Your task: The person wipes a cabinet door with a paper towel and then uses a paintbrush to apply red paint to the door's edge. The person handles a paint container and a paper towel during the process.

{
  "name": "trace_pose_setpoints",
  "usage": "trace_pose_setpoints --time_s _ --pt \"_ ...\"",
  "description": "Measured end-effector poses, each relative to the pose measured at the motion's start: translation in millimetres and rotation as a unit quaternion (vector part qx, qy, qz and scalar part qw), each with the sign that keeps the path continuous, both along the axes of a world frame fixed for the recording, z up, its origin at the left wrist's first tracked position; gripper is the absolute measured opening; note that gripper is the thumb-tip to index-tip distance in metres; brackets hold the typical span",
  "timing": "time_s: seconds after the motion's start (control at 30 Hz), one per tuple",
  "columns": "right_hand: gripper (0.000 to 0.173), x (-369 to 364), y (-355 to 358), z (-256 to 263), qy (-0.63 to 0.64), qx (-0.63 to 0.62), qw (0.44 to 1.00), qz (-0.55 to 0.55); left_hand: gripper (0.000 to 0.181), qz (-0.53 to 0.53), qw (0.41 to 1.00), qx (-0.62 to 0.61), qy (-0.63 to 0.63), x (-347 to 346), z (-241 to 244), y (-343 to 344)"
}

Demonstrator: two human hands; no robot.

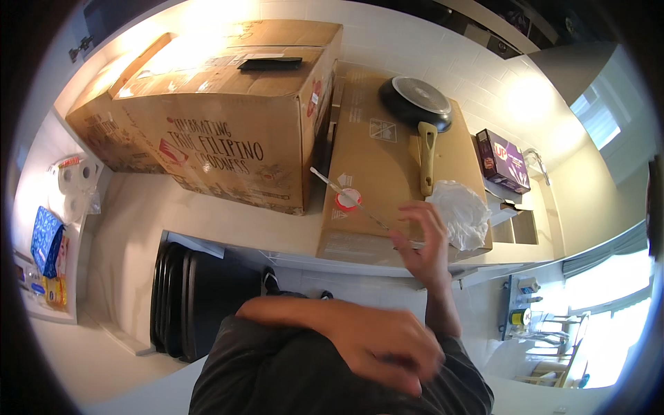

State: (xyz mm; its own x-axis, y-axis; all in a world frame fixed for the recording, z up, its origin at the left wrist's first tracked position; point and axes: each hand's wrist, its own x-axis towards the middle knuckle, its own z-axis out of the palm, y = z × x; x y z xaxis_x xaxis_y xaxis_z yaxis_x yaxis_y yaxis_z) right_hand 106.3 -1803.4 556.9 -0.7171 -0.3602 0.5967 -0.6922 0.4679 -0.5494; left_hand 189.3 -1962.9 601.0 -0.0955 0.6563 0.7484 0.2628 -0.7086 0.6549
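My right hand [423,244], its thumb and fingers spread, is over the near edge of a flat cardboard box [373,161]. A thin rod with a pale tip [325,179] slants across this box, its far end close to my thumb; whether they touch is unclear. The rod passes over a white disc with a red rim [348,199]. A crumpled white plastic bag [459,215] lies just right of my fingers. Behind it, a frying pan [420,104] rests upside down, its tan handle towards me. My left hand [394,347], blurred and curled, crosses before my torso; its grip is hidden.
A large printed cardboard carton [233,129] stands left on the counter, with a black flat object [270,64] on top. A purple box [502,161] sits by the sink [524,228]. Black chair-like stacked pieces [207,301] stand below the counter. Paper rolls [72,181] are far left.
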Motion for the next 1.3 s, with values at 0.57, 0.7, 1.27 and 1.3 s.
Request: trace_pose_setpoints --time_s 0.57,0.7,1.27,1.3 --pt "0.037 -8.1 -34.2 -29.2 -0.026 0.067 0.997 0.037 0.049 0.778 0.589 -0.207 -0.069 -68.0 -111.5 -60.3" --pt "0.034 -7.0 -32.7 -33.9 -0.013 0.039 0.998 0.037 0.047 0.797 0.560 -0.216 -0.065 -76.2 -112.9 -55.9" --pt "0.052 44.0 49.6 -61.9 -0.157 -0.747 0.615 0.198 0.076 0.553 0.767 -0.036 -0.325 -60.2 -47.7 -153.9" --pt "0.051 40.5 54.4 -64.2 -0.150 -0.749 0.609 0.212 0.073 0.542 0.776 -0.047 -0.320 -60.3 -35.7 -172.0"
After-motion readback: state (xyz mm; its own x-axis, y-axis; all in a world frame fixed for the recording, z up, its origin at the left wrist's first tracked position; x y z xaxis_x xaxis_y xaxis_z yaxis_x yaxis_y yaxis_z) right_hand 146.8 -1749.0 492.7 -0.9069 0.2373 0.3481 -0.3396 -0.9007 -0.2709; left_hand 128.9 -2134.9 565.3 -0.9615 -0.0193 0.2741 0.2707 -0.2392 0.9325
